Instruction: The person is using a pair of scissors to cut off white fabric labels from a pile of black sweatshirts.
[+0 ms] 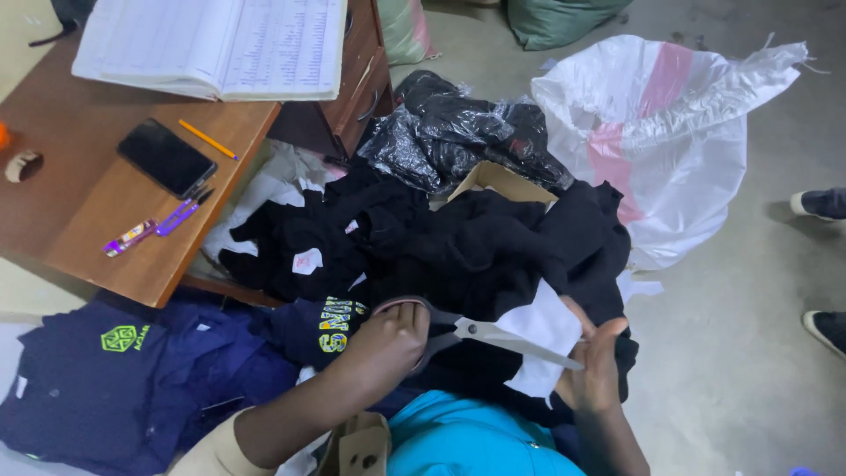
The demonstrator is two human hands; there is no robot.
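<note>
My left hand grips the dark handles of a pair of scissors. The blades point right and lie across a white piece of fabric. My right hand pinches the right edge of that white piece, which lies against a black garment heaped in front of me. More black clothes with small white tags spread to the left of it. A teal garment lies on my lap below the hands.
A wooden desk at left carries an open ledger, a phone, a pencil and pens. Navy clothes lie below it. A white sack, plastic-wrapped black bundles and a cardboard box stand behind. Another person's shoes are at right.
</note>
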